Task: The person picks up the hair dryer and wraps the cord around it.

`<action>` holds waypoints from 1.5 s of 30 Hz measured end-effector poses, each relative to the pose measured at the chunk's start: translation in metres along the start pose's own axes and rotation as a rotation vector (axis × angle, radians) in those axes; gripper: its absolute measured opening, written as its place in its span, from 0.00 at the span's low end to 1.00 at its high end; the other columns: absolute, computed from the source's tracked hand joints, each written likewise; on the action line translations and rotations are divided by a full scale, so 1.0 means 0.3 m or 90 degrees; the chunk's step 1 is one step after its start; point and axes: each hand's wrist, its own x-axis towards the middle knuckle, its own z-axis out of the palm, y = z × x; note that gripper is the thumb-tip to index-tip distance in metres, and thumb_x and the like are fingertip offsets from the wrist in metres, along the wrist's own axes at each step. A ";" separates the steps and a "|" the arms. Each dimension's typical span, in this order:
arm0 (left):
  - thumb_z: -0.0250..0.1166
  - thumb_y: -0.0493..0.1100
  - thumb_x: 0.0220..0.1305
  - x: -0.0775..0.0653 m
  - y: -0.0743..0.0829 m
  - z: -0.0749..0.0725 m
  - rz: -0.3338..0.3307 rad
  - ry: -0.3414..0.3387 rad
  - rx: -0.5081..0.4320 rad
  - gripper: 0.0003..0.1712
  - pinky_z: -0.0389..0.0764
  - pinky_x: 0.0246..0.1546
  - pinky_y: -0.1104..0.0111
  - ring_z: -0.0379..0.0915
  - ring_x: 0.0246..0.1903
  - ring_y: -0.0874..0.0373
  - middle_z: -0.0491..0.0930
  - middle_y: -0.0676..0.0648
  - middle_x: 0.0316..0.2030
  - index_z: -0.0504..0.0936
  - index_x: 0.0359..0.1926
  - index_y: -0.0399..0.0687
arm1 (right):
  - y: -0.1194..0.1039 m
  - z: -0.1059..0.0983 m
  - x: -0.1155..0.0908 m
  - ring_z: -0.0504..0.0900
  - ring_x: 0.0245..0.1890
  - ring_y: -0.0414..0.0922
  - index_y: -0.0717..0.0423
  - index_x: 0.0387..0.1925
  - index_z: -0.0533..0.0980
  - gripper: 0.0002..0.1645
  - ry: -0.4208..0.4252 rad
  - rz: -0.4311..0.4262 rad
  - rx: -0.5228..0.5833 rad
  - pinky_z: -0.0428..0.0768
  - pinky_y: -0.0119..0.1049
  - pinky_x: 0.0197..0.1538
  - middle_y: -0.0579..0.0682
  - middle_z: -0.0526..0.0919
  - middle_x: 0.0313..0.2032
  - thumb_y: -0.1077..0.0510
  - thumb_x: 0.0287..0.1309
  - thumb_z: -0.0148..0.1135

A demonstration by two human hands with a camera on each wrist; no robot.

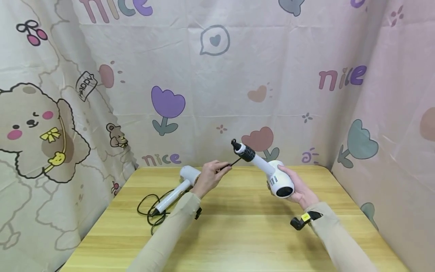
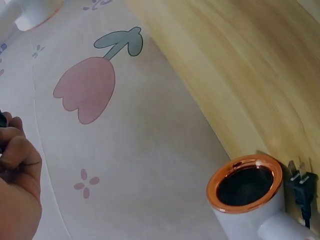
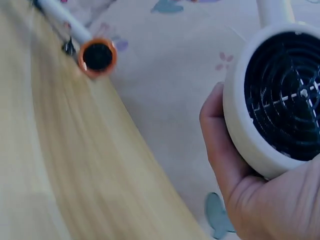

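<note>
"White plastic, far left?"

"Left dryer (image 1: 183, 186), lying on the counter (image 1: 238, 241), its lead (image 1: 148, 195) in loose loops beside it. In the left wrist view, a plug (image 2: 302, 189) shows just beside its copper rim (image 2: 212, 192)."

"And the left grip (image 1: 209, 177)?"

"Thumb and fingers pinched together on the cord (image 1: 236, 161). That stretch runs straight, up to the right."

"Up to what?"

"A coil (image 1: 248, 153): black turns round the handle (image 1: 261, 163) of the right dryer (image 1: 270, 170). That dryer is held clear of the counter, handle tilted up and leftward."

"Held how?"

"By the right grip (image 1: 299, 189), curled round the head (image 1: 283, 179), opened about as wide as the head itself. The grille (image 3: 280, 100) is uncovered."

"Any advice?"

"I can't tell whether the cord is going on or coming off. Either way, I'd want a light, even pull, square to the handle, turns side by side and none crossing. The right grip should steady the head so that the handle doesn't swing, and the cord shouldn't bend sharply at the handle's tip (image 1: 236, 144)."
</note>
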 end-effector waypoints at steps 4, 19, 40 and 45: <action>0.67 0.43 0.64 0.002 0.008 0.012 0.003 0.009 0.019 0.14 0.80 0.27 0.76 0.78 0.28 0.61 0.85 0.45 0.35 0.87 0.48 0.42 | 0.020 0.010 0.015 0.82 0.40 0.52 0.45 0.56 0.62 0.22 0.012 0.021 0.073 0.83 0.41 0.45 0.54 0.79 0.43 0.38 0.71 0.46; 0.68 0.43 0.63 -0.010 0.079 0.083 0.052 0.007 0.239 0.11 0.78 0.26 0.75 0.78 0.26 0.60 0.84 0.48 0.32 0.87 0.44 0.43 | 0.069 0.078 0.058 0.81 0.32 0.40 0.47 0.53 0.62 0.22 0.195 -0.048 0.181 0.81 0.31 0.42 0.46 0.81 0.35 0.42 0.67 0.55; 0.68 0.44 0.63 -0.031 0.057 0.133 0.083 -0.010 0.227 0.21 0.84 0.33 0.70 0.82 0.32 0.58 0.85 0.46 0.39 0.78 0.55 0.43 | 0.154 0.061 0.055 0.80 0.37 0.43 0.62 0.69 0.54 0.53 0.468 -0.194 -0.401 0.81 0.35 0.41 0.57 0.74 0.52 0.38 0.55 0.68; 0.66 0.50 0.64 -0.043 0.042 0.160 0.092 -0.046 0.265 0.24 0.84 0.36 0.66 0.82 0.38 0.57 0.86 0.48 0.43 0.76 0.59 0.47 | 0.153 0.026 0.047 0.81 0.35 0.43 0.62 0.67 0.55 0.51 0.447 -0.184 -0.432 0.83 0.38 0.39 0.57 0.76 0.49 0.40 0.55 0.69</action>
